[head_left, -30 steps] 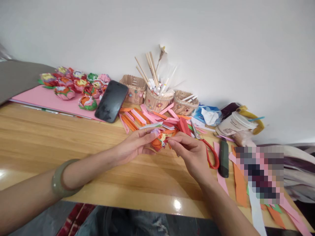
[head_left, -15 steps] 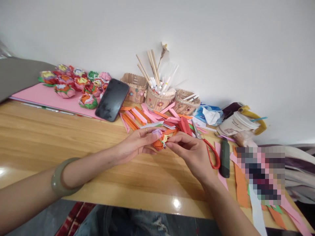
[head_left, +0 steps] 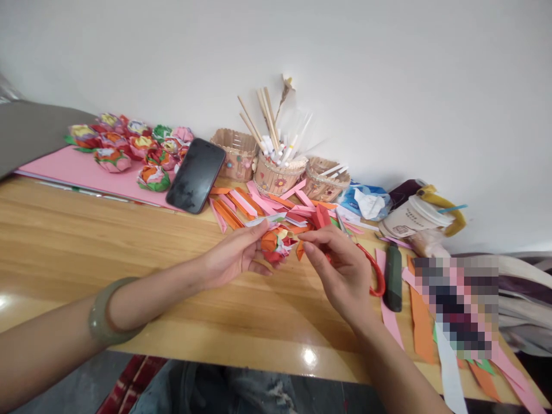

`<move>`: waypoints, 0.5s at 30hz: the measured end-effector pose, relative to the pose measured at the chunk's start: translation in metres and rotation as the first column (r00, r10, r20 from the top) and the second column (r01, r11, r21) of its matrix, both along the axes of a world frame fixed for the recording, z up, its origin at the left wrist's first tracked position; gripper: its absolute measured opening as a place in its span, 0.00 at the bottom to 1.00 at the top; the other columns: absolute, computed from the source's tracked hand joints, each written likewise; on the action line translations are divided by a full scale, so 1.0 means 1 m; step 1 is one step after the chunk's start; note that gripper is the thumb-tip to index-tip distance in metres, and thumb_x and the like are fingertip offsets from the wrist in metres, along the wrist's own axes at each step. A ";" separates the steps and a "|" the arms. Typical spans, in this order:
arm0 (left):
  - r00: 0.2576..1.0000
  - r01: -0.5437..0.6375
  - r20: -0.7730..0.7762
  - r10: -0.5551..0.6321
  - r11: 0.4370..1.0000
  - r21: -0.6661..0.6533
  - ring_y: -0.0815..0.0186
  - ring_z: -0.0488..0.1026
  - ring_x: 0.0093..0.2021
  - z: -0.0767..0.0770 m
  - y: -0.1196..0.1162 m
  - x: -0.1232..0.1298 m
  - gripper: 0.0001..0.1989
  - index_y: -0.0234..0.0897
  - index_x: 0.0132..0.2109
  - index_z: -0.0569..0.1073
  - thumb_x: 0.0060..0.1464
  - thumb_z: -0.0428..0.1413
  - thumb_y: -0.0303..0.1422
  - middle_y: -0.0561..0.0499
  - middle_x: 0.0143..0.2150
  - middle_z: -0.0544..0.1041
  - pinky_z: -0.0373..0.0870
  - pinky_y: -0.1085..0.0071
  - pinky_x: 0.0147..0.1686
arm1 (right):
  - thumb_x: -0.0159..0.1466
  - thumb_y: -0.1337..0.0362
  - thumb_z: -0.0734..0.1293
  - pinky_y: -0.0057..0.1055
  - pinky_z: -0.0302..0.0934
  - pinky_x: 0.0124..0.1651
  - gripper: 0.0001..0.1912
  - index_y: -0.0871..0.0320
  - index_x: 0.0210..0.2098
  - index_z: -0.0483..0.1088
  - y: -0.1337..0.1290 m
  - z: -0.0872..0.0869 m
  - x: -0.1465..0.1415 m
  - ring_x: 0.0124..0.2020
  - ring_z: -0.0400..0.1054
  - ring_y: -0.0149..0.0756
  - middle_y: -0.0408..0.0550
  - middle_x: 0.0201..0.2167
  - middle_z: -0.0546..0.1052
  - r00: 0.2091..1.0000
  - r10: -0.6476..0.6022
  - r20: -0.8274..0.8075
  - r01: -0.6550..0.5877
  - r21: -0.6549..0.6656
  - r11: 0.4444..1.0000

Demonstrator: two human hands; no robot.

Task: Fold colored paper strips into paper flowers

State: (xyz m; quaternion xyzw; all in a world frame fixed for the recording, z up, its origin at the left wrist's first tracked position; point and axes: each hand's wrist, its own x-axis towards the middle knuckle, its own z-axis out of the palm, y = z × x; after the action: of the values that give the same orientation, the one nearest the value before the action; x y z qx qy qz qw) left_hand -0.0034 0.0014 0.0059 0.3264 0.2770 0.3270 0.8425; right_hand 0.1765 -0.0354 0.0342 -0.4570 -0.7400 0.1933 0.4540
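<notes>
My left hand (head_left: 235,253) is wrapped round a small folded-paper flower (head_left: 276,242) in orange, red, yellow and white, above the wooden table (head_left: 172,322). Just right of the flower, my right hand (head_left: 338,261) pinches a small orange paper piece (head_left: 301,249) between thumb and finger. Behind both hands lies a pile of folded paper strips (head_left: 241,204) in pink, orange, red and white. Red-handled scissors (head_left: 377,270) lie partly hidden by my right hand, beside a dark green tool (head_left: 393,277).
Several finished paper flowers (head_left: 112,160) rest on pink paper (head_left: 86,172) at the left, with a phone (head_left: 196,175) beside them. Decorated baskets (head_left: 280,177) stand by the wall. A white cup (head_left: 414,215) and loose strips (head_left: 420,316) are on the right.
The flower has turned in my left hand and shows more red and white. My right hand has moved slightly right, away from it, and an orange piece now shows at its fingertips.
</notes>
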 end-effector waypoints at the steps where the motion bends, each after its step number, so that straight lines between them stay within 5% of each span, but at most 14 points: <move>1: 1.000 0.011 0.000 -0.011 1.000 -0.004 0.68 0.74 0.28 0.000 0.000 0.000 0.19 0.33 0.40 0.72 0.53 0.52 0.46 0.48 0.29 0.76 0.71 0.74 0.25 | 0.62 0.68 0.64 0.25 0.58 0.26 0.05 0.56 0.37 0.71 0.000 0.000 0.000 0.26 0.63 0.28 0.43 0.29 0.72 1.000 0.014 0.011 -0.014 0.007 1.000; 15: 0.963 0.166 -0.211 -0.171 0.985 -0.040 0.69 0.68 0.16 -0.001 -0.002 -0.001 0.31 0.31 0.28 0.71 0.50 0.43 0.57 0.50 0.17 0.71 0.66 0.73 0.17 | 0.60 0.73 0.63 0.26 0.63 0.29 0.06 0.60 0.35 0.71 -0.003 0.001 -0.002 0.28 0.67 0.29 0.47 0.28 0.73 0.957 0.174 0.230 -0.218 0.178 0.960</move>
State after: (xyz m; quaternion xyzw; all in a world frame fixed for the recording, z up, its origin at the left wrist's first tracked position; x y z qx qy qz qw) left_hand -0.0041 -0.0006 0.0048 0.3727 0.3406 0.2144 0.8361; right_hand 0.1742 -0.0389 0.0356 -0.3508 -0.8418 0.1116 0.3947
